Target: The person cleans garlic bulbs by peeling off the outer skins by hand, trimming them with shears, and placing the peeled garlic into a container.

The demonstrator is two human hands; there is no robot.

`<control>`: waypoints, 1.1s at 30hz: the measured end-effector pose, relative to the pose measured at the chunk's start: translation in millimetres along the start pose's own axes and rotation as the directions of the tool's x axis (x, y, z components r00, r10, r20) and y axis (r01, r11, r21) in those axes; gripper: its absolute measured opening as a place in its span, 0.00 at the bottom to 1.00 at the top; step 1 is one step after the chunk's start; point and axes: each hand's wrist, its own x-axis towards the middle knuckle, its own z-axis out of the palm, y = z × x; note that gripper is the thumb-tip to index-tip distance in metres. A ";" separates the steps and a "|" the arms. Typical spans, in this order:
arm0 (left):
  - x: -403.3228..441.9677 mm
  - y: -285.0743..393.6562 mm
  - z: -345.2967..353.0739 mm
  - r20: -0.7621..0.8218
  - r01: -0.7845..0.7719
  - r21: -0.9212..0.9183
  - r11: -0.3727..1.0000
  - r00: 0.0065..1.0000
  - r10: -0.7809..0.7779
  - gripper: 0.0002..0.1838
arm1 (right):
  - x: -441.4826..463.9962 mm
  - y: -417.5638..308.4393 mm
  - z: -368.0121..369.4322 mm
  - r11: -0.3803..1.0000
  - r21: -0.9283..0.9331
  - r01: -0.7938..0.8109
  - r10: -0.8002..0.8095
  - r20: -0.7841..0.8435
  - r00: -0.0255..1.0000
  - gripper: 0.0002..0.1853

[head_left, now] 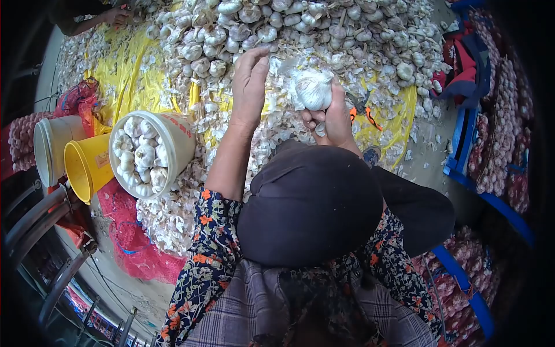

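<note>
A large white garlic bulb (314, 89) is gripped in my right hand (335, 113), whose thumb lies along its right side and whose fingers curl below it. My left hand (250, 87) is raised to the left of the bulb, apart from it, fingers extended and nothing held. Beyond both hands lies a big heap of garlic bulbs (272, 26). Loose papery skins (283, 92) cover the ground around and beneath my hands. Orange-and-black handles (365, 117) show just right of my right hand.
On the left stand a white bucket (184, 139) of garlic bulbs, a yellow bucket (104, 157) and another pale bucket (66, 136). Red netting (136, 243) lies near them. Another person's hand (117, 15) is at the top left. Filled net sacks (500, 133) line the right.
</note>
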 end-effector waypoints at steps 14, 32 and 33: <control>-15.9 38.6 0.1 0.228 0.007 -0.491 0.871 0.966 0.121 0.33 | -0.3 -9.5 -33.6 -0.137 -0.861 0.490 -0.500 0.487 0.716 0.32; -26.0 18.3 5.2 0.642 0.683 -0.572 0.454 0.718 -0.270 0.28 | 8.5 19.5 7.1 0.717 -0.519 0.466 -0.380 0.270 0.885 0.27; -26.0 17.1 6.0 0.638 0.680 -0.574 0.456 0.721 -0.273 0.28 | 9.0 20.1 11.2 0.718 -0.516 0.466 -0.377 0.274 0.885 0.27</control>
